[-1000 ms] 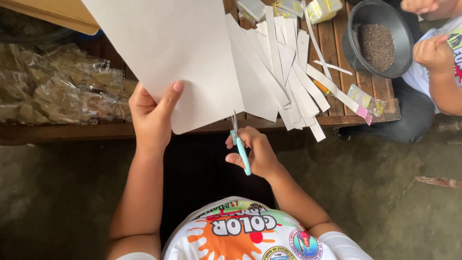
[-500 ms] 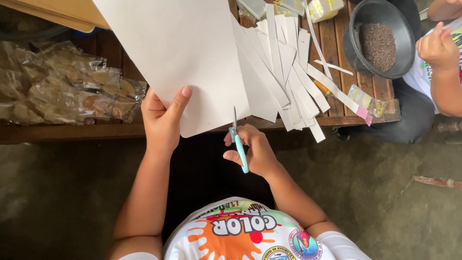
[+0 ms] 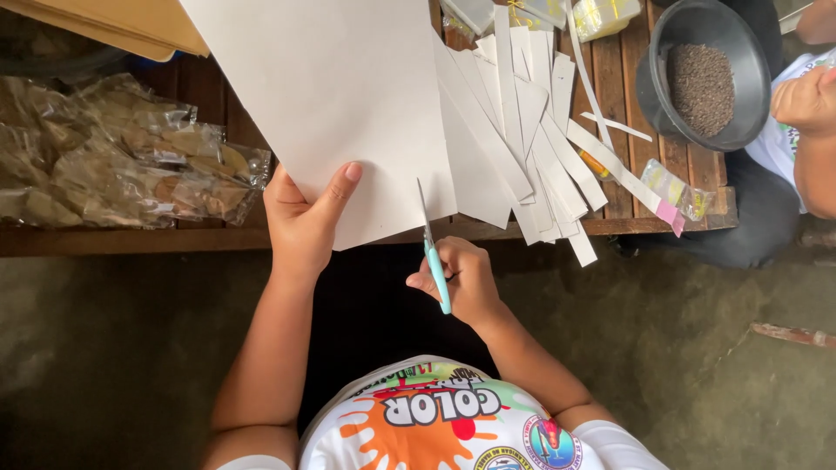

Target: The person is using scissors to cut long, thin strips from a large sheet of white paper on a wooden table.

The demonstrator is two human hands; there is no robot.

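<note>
Scissors (image 3: 433,248) sit clamped in your right hand (image 3: 461,283), blades biting the near edge of the white sheet (image 3: 322,96). Your left hand (image 3: 305,222) pinches that sheet's lower edge, thumb on top, above the wooden bench (image 3: 627,78) beside cut paper strips (image 3: 531,130).

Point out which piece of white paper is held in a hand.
The large uncut white sheet, gripped at its lower edge by the left hand. The narrow cut strips lie loose on the wooden bench; the right hand holds scissors.

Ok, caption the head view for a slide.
Left hand holds a white paper sheet while right hand cuts it with scissors beside cut paper strips.
</note>
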